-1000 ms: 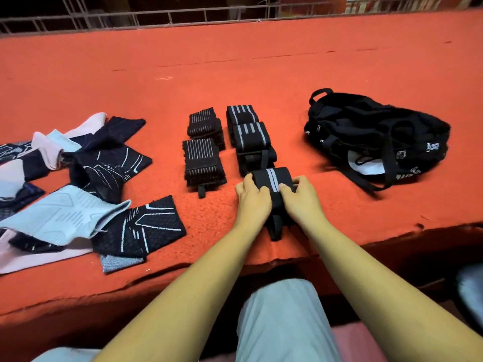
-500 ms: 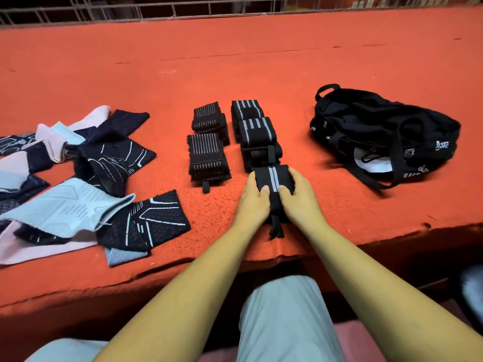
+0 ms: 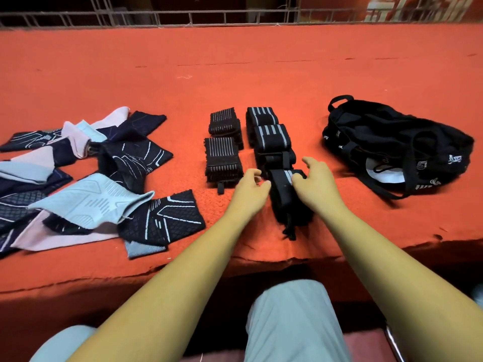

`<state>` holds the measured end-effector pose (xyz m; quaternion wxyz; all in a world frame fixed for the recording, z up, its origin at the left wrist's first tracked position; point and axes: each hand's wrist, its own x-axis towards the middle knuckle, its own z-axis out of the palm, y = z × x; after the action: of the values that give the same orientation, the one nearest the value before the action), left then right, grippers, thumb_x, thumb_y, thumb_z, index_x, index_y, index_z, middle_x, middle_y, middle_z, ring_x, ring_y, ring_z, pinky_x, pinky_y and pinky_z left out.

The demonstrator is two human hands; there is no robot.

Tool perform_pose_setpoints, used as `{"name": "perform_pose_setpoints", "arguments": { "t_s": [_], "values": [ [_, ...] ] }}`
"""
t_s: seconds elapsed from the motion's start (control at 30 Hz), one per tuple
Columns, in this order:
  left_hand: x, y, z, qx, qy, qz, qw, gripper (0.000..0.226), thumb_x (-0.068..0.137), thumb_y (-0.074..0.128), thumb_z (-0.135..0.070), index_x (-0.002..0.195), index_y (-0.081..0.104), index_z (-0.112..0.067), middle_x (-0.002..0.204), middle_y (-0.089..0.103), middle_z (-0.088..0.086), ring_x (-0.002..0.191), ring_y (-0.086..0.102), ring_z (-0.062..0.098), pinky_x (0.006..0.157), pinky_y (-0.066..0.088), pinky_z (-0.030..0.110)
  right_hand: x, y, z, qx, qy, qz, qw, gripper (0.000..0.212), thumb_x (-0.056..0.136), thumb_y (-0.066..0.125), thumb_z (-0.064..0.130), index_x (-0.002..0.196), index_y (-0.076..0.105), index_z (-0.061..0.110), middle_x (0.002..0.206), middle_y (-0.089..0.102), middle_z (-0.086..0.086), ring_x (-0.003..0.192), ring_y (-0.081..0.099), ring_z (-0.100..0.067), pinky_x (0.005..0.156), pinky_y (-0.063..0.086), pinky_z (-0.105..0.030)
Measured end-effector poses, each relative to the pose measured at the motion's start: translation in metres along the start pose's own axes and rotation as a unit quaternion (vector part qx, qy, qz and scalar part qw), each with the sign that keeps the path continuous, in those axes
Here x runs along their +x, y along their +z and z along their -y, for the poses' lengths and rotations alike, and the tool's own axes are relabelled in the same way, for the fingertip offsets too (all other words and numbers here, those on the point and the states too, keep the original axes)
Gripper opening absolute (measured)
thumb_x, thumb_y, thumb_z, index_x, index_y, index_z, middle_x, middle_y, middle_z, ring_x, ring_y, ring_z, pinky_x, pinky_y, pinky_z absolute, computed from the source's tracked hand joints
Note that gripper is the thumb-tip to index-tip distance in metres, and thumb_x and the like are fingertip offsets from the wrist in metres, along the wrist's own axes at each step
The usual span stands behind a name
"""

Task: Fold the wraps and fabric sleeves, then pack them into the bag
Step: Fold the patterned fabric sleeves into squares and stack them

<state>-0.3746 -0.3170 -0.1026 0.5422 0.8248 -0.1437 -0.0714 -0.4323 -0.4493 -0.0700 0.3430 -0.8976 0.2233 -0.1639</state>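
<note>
Bare forearms, no sleeves; pale grey-blue trousers (image 3: 292,322) on both legs; hands (image 3: 282,186) ungloved, no jewellery visible.

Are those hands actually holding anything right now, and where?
Nothing is gripped. The left hand and right hand sit open on either side of the nearest rolled wrap, fingertips at most brushing its far end.

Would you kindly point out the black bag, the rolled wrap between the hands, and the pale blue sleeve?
black bag (image 3: 379,134): head view, on its top fabric.
rolled wrap (image 3: 287,202): head view, on its black middle.
pale blue sleeve (image 3: 88,199): head view, on its patterned centre.
</note>
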Motion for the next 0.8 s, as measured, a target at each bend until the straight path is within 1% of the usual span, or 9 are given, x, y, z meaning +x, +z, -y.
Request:
{"name": "perform_pose_setpoints", "arguments": {
  "t_s": [0.1,0.17,0.33,0.43,0.47,0.53,0.6,0.7,0.8],
  "values": [
    [0.000,-0.050,0.003,0.002,0.024,-0.038,0.999,0.017,0.094,0.059,-0.014,0.111,0.061,-0.015,0.099,0.062,-0.002,0.093,0.060,0.020,0.093,0.048,0.034,-0.002,-0.001,0.035,0.010,-0.074,-0.049,0.996,0.043,0.085,0.053,0.012,0.127,0.059,0.002,0.124,0.058,-0.022,0.122,0.048,-0.037,0.107,0.034,-0.038],
    [-0.003,-0.088,0.012,0.017,0.035,-0.065,0.997,0.011,0.093,0.059,-0.012,0.100,0.061,-0.020,0.093,0.064,-0.005,0.091,0.061,0.019,0.091,0.050,0.034,-0.006,0.016,0.062,0.024,-0.121,-0.033,0.992,0.042,0.083,0.052,0.015,0.122,0.062,0.005,0.122,0.060,-0.018,0.119,0.051,-0.033,0.105,0.035,-0.035],
    [-0.030,-0.177,0.050,0.164,0.070,-0.139,0.974,0.014,0.090,0.057,-0.012,0.100,0.066,-0.016,0.100,0.068,-0.002,0.096,0.061,0.016,0.090,0.044,0.028,-0.028,0.089,0.121,0.014,-0.158,0.113,0.981,0.031,0.083,0.061,0.013,0.113,0.065,0.007,0.112,0.066,-0.013,0.107,0.060,-0.026,0.092,0.041,-0.029],
    [-0.043,-0.222,0.095,0.378,0.061,-0.109,0.918,0.047,0.084,0.047,-0.049,0.122,0.062,-0.025,0.121,0.063,-0.005,0.120,0.054,0.017,0.106,0.031,0.041,-0.039,0.134,0.142,-0.041,-0.152,0.212,0.964,0.039,0.083,0.068,0.022,0.118,0.063,0.005,0.118,0.064,-0.017,0.111,0.059,-0.030,0.094,0.042,-0.032],
    [-0.046,-0.234,0.110,0.412,0.036,-0.075,0.907,0.061,0.080,0.039,-0.063,0.129,0.058,-0.031,0.129,0.059,-0.009,0.127,0.049,0.014,0.110,0.025,0.043,-0.041,0.147,0.146,-0.074,-0.149,0.229,0.959,0.046,0.083,0.070,0.029,0.121,0.060,0.005,0.122,0.062,-0.018,0.114,0.057,-0.032,0.096,0.042,-0.034],
    [-0.054,-0.250,0.136,0.382,0.003,-0.036,0.923,0.075,0.076,0.031,-0.076,0.136,0.053,-0.036,0.140,0.053,-0.012,0.135,0.042,0.012,0.117,0.019,0.044,-0.042,0.167,0.150,-0.156,-0.146,0.237,0.948,0.062,0.082,0.071,0.046,0.126,0.055,0.006,0.128,0.054,-0.019,0.120,0.050,-0.036,0.101,0.039,-0.038],
    [-0.060,-0.259,0.154,0.340,0.026,-0.053,0.938,0.072,0.080,0.033,-0.071,0.134,0.058,-0.030,0.140,0.055,-0.009,0.132,0.047,0.017,0.116,0.026,0.042,-0.042,0.181,0.151,-0.202,-0.124,0.215,0.947,0.071,0.080,0.072,0.053,0.129,0.050,0.007,0.133,0.046,-0.021,0.123,0.044,-0.039,0.104,0.036,-0.040],
    [-0.057,-0.267,0.162,0.330,0.061,-0.074,0.939,0.053,0.085,0.045,-0.043,0.132,0.062,-0.026,0.136,0.061,-0.004,0.125,0.054,0.024,0.109,0.035,0.040,-0.038,0.190,0.151,-0.170,-0.033,0.190,0.966,0.078,0.078,0.076,0.053,0.132,0.047,0.005,0.137,0.041,-0.026,0.127,0.042,-0.041,0.105,0.037,-0.040],
    [-0.049,-0.278,0.162,0.302,0.075,-0.093,0.946,0.051,0.080,0.049,-0.023,0.127,0.067,-0.026,0.124,0.068,0.000,0.113,0.060,0.028,0.100,0.044,0.043,-0.036,0.190,0.153,-0.133,-0.015,0.206,0.969,0.058,0.078,0.079,0.044,0.114,0.057,0.004,0.127,0.057,-0.024,0.119,0.054,-0.037,0.086,0.042,-0.035]
  ]
}}
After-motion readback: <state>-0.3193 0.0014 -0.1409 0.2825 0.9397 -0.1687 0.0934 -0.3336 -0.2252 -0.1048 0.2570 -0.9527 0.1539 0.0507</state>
